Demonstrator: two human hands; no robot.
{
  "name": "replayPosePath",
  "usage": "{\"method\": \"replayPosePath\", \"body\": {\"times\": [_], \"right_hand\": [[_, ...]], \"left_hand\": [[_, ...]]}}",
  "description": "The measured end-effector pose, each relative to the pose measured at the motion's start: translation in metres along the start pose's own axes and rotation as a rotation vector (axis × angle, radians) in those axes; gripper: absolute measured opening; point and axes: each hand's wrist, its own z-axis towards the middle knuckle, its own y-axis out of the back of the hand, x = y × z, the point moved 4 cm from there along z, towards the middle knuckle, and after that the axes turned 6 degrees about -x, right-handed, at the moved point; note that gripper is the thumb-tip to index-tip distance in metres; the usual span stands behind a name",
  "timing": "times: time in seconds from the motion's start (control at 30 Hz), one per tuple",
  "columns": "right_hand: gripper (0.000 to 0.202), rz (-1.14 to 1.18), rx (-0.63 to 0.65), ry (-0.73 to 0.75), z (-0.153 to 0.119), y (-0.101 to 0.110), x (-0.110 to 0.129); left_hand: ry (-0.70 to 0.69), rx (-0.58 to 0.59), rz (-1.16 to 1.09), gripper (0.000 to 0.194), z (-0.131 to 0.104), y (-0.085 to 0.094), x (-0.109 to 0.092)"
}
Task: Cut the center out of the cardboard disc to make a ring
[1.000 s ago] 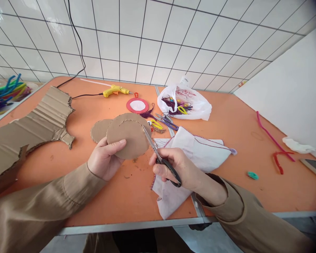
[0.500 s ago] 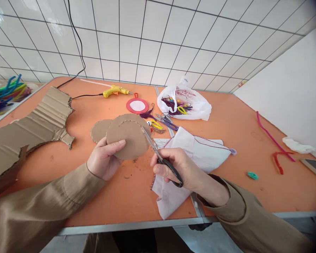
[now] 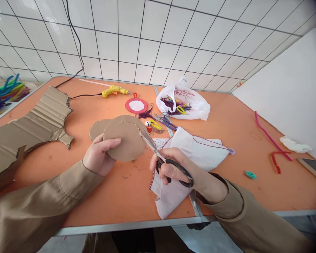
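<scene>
Left hand [image 3: 101,154]: was clamped on disc [image 3: 127,144] by its left side
Right hand [image 3: 171,167]: was wrapped round scissors [image 3: 154,149], handles spread, blades at disc's right edge
Disc: was between hands, above table [image 3: 126,207]; looked brown, round, curved cut near top
Behind disc: second cardboard piece [image 3: 96,129] showed
Cloth [image 3: 200,153]: lay under right hand, partly hidden
Farther: glue gun [image 3: 113,91], bag [image 3: 200,107] lay

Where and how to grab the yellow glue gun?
Yellow glue gun: likely best by its handle, from the near side and above. It lies on its side, nozzle pointing right, away from that end; the cord trails left from the handle.
</scene>
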Motion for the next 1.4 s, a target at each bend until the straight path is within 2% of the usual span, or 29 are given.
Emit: {"method": "replayPosePath", "body": {"times": [0.17,0.3,0.6,0.93,1.1,1.4], "right_hand": [[0.062,0.046,-0.018,-0.064,-0.002,0.003,-0.001],[0.059,0.045,-0.045,-0.046,-0.002,0.002,-0.002],[0.039,-0.026,-0.066,-0.025,0.000,-0.001,-0.003],[0.036,-0.098,-0.084,-0.029,-0.001,0.002,-0.011],[0.041,-0.075,-0.043,-0.044,-0.001,-0.002,-0.005],[0.066,-0.029,0.070,-0.029,-0.005,0.002,-0.002]], "left_hand": [[0.003,0.008,-0.034,0.018,0.000,-0.002,0.000],[0.005,0.035,-0.026,0.022,-0.003,-0.006,0.000],[0.026,0.049,-0.036,0.017,-0.006,-0.007,0.002],[0.006,0.038,-0.024,0.019,-0.003,-0.006,0.001],[-0.010,0.053,-0.012,0.022,0.003,-0.003,0.000],[-0.024,0.055,0.042,0.026,0.011,0.001,-0.002]]}}
